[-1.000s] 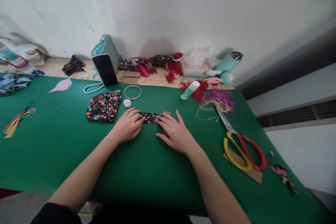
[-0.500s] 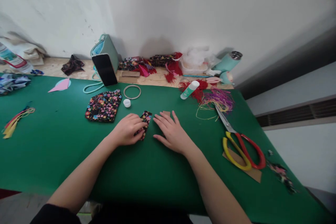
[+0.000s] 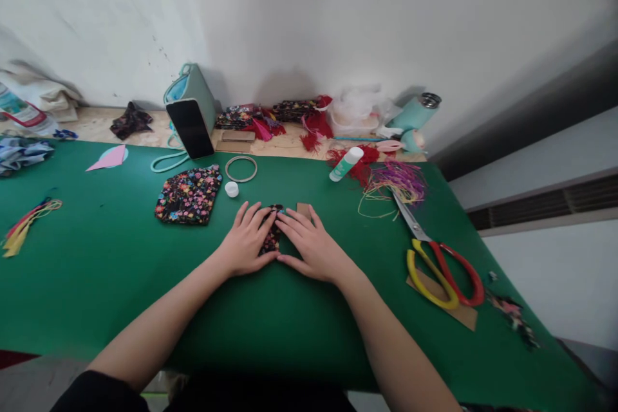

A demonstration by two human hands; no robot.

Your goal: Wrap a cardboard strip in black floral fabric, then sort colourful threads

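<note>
A small piece of black floral fabric (image 3: pixel 271 242) lies on the green table between my hands. My left hand (image 3: pixel 247 241) rests flat over its left side, fingers spread. My right hand (image 3: pixel 309 244) lies with fingers stretched out, its index fingertip and thumb at the fabric's right edge. Partly under the right fingers is a piece of brown cardboard (image 3: pixel 304 209). Up and to the left sit a larger folded floral fabric (image 3: pixel 188 196), a small white cap (image 3: pixel 232 189) and a metal ring (image 3: pixel 241 168).
A glue stick (image 3: pixel 346 164) and purple and yellow threads (image 3: pixel 398 181) lie at the back right. Large scissors (image 3: pixel 432 261) with red and yellow handles rest to the right. At the back, a phone (image 3: pixel 190 129) leans on a mint pouch (image 3: pixel 205 93). Tassels (image 3: pixel 29 228) lie far left.
My left hand has opened from its curled grip on the fabric and now lies flat on it. The fabric has straightened slightly, and my right hand has moved left to its edge.
</note>
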